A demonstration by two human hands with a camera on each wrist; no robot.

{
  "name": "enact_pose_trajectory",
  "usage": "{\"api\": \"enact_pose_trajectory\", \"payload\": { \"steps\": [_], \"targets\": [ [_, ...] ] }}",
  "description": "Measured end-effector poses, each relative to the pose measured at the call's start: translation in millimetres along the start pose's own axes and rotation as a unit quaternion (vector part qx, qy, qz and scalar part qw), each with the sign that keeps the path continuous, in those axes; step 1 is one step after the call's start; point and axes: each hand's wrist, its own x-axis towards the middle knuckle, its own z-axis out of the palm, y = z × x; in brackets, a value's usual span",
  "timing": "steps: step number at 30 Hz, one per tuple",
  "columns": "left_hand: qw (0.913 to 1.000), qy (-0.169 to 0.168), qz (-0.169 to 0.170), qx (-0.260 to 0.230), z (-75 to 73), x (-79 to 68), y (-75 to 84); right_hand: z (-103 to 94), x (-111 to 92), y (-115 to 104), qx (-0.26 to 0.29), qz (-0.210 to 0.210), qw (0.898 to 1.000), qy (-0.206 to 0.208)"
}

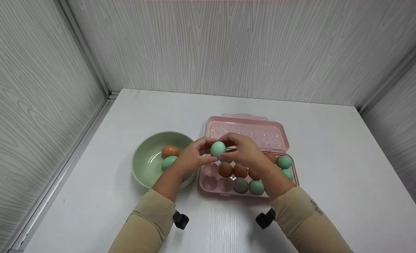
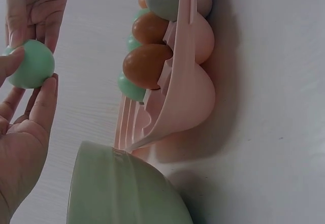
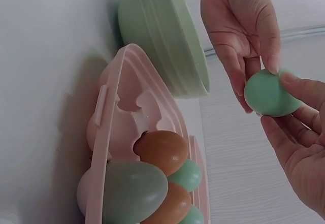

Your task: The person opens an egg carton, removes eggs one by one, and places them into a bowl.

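A person's left hand (image 1: pixel 190 158) and right hand (image 1: pixel 245 151) both held one pale green egg (image 1: pixel 218 149). The fingers of each hand were pinched on it, the left ones on one side and the right ones on the other. The egg was up in the air over the pink egg box (image 1: pixel 225 184), not touching it. The box sat on the white tabletop (image 1: pixel 88 196) with its lid (image 1: pixel 269 133) open at the back. Brown eggs, green eggs and a gray egg (image 1: pixel 240 185) sat in its cups. Just to the left of the box was a round green bowl (image 1: pixel 142 163). An orange-brown egg (image 1: pixel 170 151) and a brighter green egg (image 1: pixel 168 162) lay inside it. The person wore tan sleeves (image 1: pixel 142 221).
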Motion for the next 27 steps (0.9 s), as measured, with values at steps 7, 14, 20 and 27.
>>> {"api": "enact_pose_trajectory", "payload": {
  "steps": [7, 14, 20, 27],
  "targets": [
    [0.9999, 0.001, 0.006, -0.011, 1.7, -2.5, 9.8, 1.2, 2.6, -3.4, 0.0, -0.002, 1.0, 0.004],
    [0.9997, 0.019, -0.01, 0.013, -1.1, -2.4, 4.3, 2.4, 3.6, -3.0, -0.001, -0.003, 1.0, -0.002],
    [0.9988, 0.028, -0.03, 0.026, -3.1, -4.3, 6.4, 3.7, 2.7, -5.5, 0.01, 0.005, 1.0, 0.001],
    [0.9979, 0.036, -0.021, 0.049, -7.1, -4.0, 6.5, 2.6, 2.7, -6.3, 0.029, 0.032, 0.999, 0.003]
  ]
}}
